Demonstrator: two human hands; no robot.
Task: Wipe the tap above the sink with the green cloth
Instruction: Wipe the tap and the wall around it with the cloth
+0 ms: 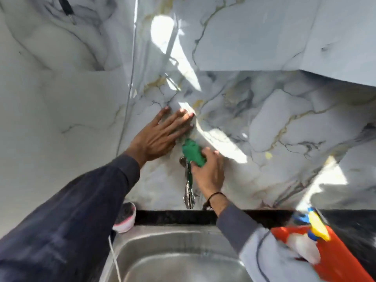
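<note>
A chrome tap (188, 197) comes out of the marble wall above a steel sink (179, 259). My right hand (209, 171) grips a bunched green cloth (192, 152) and presses it against the top of the tap, near where it meets the wall. The cloth hides the tap's upper part; the spout hangs below my hand. My left hand (160, 135) lies flat on the wall just above and left of the tap, fingers spread, holding nothing.
A pink and white bowl with a dark scrubber (126, 217) sits on the black counter ledge (175, 217) left of the sink. An orange spray bottle (325, 247) with a yellow and blue trigger stands at the right. The marble walls meet in a corner on the left.
</note>
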